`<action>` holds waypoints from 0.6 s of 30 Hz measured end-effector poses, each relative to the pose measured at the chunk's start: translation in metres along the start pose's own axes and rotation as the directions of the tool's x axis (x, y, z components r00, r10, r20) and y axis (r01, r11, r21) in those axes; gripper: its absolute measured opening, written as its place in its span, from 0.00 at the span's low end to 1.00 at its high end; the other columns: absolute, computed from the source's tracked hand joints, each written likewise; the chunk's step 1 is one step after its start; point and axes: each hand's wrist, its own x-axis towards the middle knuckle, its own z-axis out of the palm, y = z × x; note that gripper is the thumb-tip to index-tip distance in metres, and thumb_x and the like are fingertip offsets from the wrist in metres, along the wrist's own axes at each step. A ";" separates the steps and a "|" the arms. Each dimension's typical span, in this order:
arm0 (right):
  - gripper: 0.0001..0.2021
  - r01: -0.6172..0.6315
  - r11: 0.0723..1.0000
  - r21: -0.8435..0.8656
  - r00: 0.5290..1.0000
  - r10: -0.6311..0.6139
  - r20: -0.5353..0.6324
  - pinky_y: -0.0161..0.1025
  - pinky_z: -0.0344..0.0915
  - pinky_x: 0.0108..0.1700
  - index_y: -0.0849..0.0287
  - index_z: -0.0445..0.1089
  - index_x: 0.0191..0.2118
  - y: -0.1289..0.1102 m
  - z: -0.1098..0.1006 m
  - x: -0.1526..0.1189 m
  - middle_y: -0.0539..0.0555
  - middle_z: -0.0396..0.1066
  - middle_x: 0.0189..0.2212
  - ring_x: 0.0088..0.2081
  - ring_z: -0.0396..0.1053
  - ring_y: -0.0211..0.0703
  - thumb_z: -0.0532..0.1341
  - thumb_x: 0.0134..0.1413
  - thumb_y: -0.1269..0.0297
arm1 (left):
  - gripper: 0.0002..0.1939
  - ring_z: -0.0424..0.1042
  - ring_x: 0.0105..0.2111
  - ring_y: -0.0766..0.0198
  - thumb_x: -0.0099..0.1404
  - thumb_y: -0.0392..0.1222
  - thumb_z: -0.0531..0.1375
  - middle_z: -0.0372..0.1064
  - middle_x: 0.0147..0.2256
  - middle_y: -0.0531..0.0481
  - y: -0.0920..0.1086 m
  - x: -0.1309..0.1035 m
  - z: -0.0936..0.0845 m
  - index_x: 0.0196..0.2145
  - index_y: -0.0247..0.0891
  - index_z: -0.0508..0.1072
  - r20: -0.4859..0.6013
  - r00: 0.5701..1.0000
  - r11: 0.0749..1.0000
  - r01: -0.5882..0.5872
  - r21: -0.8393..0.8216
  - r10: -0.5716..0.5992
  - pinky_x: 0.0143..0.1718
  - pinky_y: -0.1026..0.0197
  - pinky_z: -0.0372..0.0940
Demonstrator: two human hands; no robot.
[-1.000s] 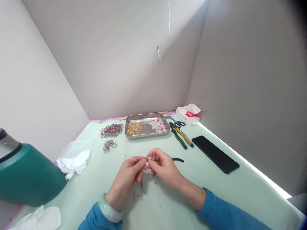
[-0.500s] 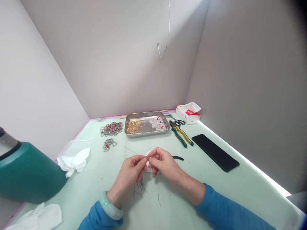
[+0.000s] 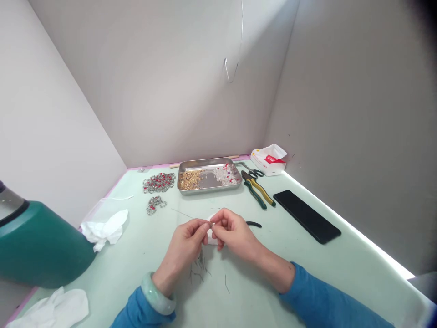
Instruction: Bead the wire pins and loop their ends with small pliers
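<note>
Fingertips of my left hand point(image 3: 191, 237) pinch a thin wire point(image 3: 182, 213), whose free end sticks out up and to the left. My right hand point(image 3: 230, 230) meets it, thumb and finger closed at the same spot; the small piece between the fingertips is too tiny to make out. Under both hands lies a white round object point(image 3: 212, 239), mostly covered. Short bits of wire point(image 3: 200, 269) are scattered on the table just below my left hand. A black curved handle point(image 3: 254, 224) shows from behind my right hand.
A metal tray point(image 3: 208, 190) holds gold and clear-and-red beads. Left of it lie two piles of beaded wire loops point(image 3: 159, 182). Pliers point(image 3: 257, 191), scissors point(image 3: 254, 173), a paper box point(image 3: 268, 160) and a black phone point(image 3: 307, 216) are on the right. A green bottle point(image 3: 44, 246) and tissues point(image 3: 107, 230) are left.
The wire's free end has swung slightly left and lies a little flatter. Both hands stay pinched together at nearly the same place.
</note>
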 end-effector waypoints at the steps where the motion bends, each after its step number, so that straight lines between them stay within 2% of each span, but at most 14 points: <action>1: 0.05 0.015 1.000 -0.023 1.000 -0.015 0.009 0.33 0.63 0.21 0.58 0.61 0.34 0.000 -0.001 0.000 0.45 0.65 0.22 0.18 0.61 0.32 0.55 0.47 0.69 | 0.14 0.49 0.15 0.73 0.61 0.49 0.54 0.56 0.17 0.58 -0.002 0.000 0.000 0.27 0.35 0.69 -0.008 1.000 1.000 -0.013 0.010 0.014 0.16 0.68 0.45; 7: 0.04 0.096 0.987 -0.127 0.993 -0.085 0.087 0.32 0.62 0.24 0.57 0.61 0.35 0.000 -0.006 -0.001 0.46 0.64 0.23 0.22 0.62 0.33 0.55 0.50 0.69 | 0.15 0.46 0.15 0.73 0.62 0.50 0.53 0.50 0.15 0.60 -0.010 0.003 -0.003 0.28 0.36 0.70 0.026 1.000 1.000 0.004 -0.002 -0.004 0.16 0.69 0.43; 12: 0.04 0.164 0.936 -0.312 0.986 -0.158 0.045 0.32 0.59 0.27 0.57 0.62 0.35 -0.001 -0.006 -0.005 0.46 0.64 0.23 0.24 0.62 0.34 0.55 0.51 0.68 | 0.14 0.46 0.14 0.75 0.61 0.49 0.54 0.56 0.17 0.58 -0.008 0.004 -0.005 0.27 0.36 0.69 0.065 0.997 0.998 0.054 -0.046 -0.051 0.15 0.69 0.41; 14: 0.04 0.183 0.910 -0.372 0.983 -0.181 0.038 0.32 0.58 0.28 0.57 0.63 0.36 -0.002 -0.006 -0.007 0.46 0.65 0.24 0.25 0.62 0.34 0.54 0.52 0.69 | 0.15 0.45 0.14 0.75 0.61 0.49 0.54 0.55 0.16 0.58 -0.006 0.004 -0.005 0.24 0.35 0.67 0.073 0.996 0.996 0.063 -0.063 -0.058 0.14 0.69 0.40; 18: 0.05 0.192 0.896 -0.400 0.981 -0.189 0.049 0.32 0.58 0.28 0.57 0.63 0.36 -0.003 -0.004 -0.008 0.46 0.66 0.24 0.25 0.62 0.34 0.53 0.53 0.69 | 0.15 0.44 0.13 0.76 0.61 0.49 0.54 0.54 0.17 0.58 -0.003 0.002 -0.003 0.24 0.35 0.66 0.073 0.994 0.990 0.094 -0.108 -0.086 0.14 0.69 0.39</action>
